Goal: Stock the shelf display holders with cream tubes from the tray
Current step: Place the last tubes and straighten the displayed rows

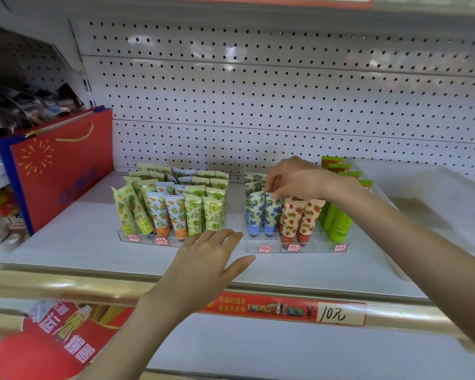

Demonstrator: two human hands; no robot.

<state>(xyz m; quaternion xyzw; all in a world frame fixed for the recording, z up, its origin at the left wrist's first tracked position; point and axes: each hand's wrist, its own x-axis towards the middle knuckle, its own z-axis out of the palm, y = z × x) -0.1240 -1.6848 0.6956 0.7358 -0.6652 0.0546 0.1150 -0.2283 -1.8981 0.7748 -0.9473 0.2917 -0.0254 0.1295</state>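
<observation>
Head view: right fingers pinch a blue-flowered cream tube; left fingers spread loose.

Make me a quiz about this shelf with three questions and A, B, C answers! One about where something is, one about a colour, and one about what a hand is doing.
1. Where is the red bag?
A. at the left end of the shelf
B. at its right end
C. hanging on the back wall

2. What colour are the flowers on the tube that the right hand pinches?
A. blue
B. pink
C. black

3. What is the left hand doing?
A. gripping a tube
B. open, holding nothing
C. lifting the bag

Answers:
1 A: the bag stands at the left, beside the yellow tubes.
2 A: the tube has blue flowers and a blue cap.
3 B: its fingers are straight and spread over the shelf, with nothing in them.
</observation>
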